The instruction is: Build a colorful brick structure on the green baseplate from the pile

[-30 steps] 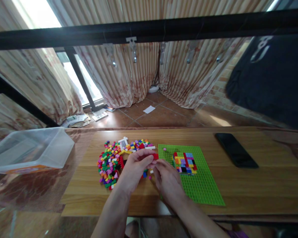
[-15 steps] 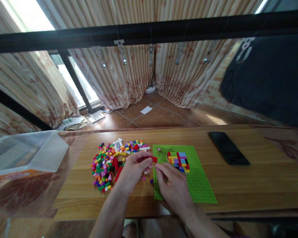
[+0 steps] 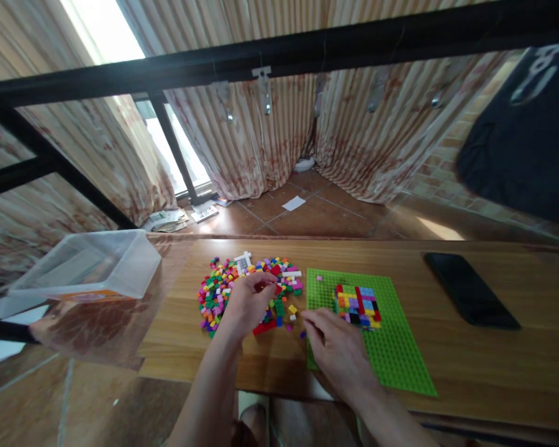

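Observation:
My left hand [image 3: 251,301] is over the pile of small coloured building bricks [image 3: 214,292], its fingertips closed on a red brick [image 3: 278,289]. Some of that brick is covered by the fingers. My right hand [image 3: 338,344] hovers at the left part of the green studded baseplate [image 3: 405,354], thumb and forefinger pinched together; whatever is between them is too small to make out. A block of multicoloured bricks [image 3: 358,305] stands on the baseplate, just beyond the right hand. One pink brick [image 3: 319,278] sits near the plate's upper left corner.
A black phone [image 3: 470,290] lies on the wooden table [image 3: 177,351] at the right. Left of the table stands a translucent plastic bin [image 3: 88,267]. Several loose bricks lie between pile and baseplate. A dark rail [image 3: 289,59] crosses the view before the curtains.
My left hand has moved left with the red brick, away from my right hand and over the pile. My right hand stays by the baseplate's left side. The camera view has turned left.

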### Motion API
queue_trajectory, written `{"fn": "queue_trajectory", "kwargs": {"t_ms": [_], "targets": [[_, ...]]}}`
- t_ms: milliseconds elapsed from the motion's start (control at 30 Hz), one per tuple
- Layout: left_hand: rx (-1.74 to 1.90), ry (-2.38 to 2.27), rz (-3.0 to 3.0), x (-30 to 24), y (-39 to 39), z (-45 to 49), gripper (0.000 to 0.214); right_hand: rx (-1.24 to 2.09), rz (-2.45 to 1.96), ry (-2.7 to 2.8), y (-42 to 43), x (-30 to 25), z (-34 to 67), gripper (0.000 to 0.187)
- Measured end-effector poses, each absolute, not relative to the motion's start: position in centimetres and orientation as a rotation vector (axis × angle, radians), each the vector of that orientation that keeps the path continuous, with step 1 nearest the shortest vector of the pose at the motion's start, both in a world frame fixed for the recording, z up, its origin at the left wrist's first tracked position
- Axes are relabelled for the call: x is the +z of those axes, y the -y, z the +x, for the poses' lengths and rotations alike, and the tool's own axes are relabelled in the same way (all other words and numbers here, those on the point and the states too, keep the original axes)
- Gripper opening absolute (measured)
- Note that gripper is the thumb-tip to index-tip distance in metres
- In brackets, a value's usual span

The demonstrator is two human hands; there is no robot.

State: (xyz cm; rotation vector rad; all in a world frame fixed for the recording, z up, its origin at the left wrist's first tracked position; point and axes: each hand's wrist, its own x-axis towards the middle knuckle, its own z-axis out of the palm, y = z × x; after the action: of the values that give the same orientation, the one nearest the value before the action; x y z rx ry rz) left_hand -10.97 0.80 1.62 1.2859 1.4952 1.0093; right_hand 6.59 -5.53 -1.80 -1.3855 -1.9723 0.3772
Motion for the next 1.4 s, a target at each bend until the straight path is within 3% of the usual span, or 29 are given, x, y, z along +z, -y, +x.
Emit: {"fn": "queue_trajectory", "kwargs": {"t_ms": [333,600,967,1400], "targets": [[0.787,-1.633,1.685,1.7,-0.1,-11.9,0.022,0.416,-1.406,2.097,4.9,-2.8,5.6,0.021],[0.748,-1.729,1.837,2.0,-0.1,-12.3,0.025,0.244,-1.446,2.217,3.8,-3.3,4.8,0.016],[1.015,-1.548,1.796,2.3,0.3,-9.6,0.020,0.445,-1.321,1.942,5.5,-0.4,6.4,0.017],[0.926,-1.375,1.695,0.3,1.5,-3.7,0.021,0.283,-1.563,1.621,4.9,0.6,14.9,0.020]]}}
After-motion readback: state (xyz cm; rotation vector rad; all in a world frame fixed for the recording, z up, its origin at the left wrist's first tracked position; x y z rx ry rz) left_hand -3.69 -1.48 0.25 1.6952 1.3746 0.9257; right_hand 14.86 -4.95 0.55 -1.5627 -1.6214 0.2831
